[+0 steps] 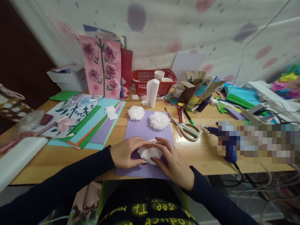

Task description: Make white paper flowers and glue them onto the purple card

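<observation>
Both hands meet over a purple sheet [134, 132] at the table's front edge. My left hand [127, 152] curls round the left side of a crumpled white paper piece [150, 153], thumb below and fingers above. On its right side, my right hand [172, 162] holds the same paper between thumb and fingers. Two fluffy white paper flowers lie near the sheet's far edge, a smaller one [136, 112] at the left and a larger one [159, 120] at the right.
Scissors [191, 132] lie right of the sheet, with a blue glue gun [231, 140] farther right. Behind stand a white paper roll [153, 93] and a red basket [140, 87]. Coloured sheets [98, 137] and a pink flower picture [90, 67] are at the left.
</observation>
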`<action>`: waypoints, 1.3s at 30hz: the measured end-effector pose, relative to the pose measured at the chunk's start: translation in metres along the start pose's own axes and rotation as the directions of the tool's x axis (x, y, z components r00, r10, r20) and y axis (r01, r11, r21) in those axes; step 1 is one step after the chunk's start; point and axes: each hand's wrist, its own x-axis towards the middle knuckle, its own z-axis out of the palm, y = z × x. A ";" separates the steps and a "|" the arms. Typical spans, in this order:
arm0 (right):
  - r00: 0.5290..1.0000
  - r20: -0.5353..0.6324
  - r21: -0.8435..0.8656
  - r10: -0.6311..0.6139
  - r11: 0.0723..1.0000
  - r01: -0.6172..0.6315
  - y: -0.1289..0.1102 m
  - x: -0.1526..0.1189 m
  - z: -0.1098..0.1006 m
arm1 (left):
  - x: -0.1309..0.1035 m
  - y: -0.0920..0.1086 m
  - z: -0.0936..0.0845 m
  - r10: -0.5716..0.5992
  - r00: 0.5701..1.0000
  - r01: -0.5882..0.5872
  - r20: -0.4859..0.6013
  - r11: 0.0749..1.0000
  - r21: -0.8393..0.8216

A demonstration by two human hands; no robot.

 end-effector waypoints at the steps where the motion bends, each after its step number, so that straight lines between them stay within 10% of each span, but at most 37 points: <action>1: 1.000 0.015 -0.007 -0.004 1.000 0.004 0.000 0.000 0.000 | -0.001 0.000 -0.002 -0.012 1.000 0.013 0.021 1.000 -0.027; 10: 0.995 0.023 -0.109 -0.097 0.989 0.099 0.004 0.005 -0.002 | -0.015 -0.014 -0.014 -0.169 0.986 0.169 -0.004 0.985 0.041; 28: 0.980 0.158 -0.236 -0.121 0.959 0.157 -0.004 0.014 -0.009 | 0.013 0.002 0.002 0.037 0.995 -0.019 -0.095 0.983 0.182; 39: 0.986 0.057 -0.129 -0.159 0.978 0.165 0.004 0.006 -0.006 | 0.023 0.003 0.017 -0.325 0.908 0.296 -0.263 0.944 -0.147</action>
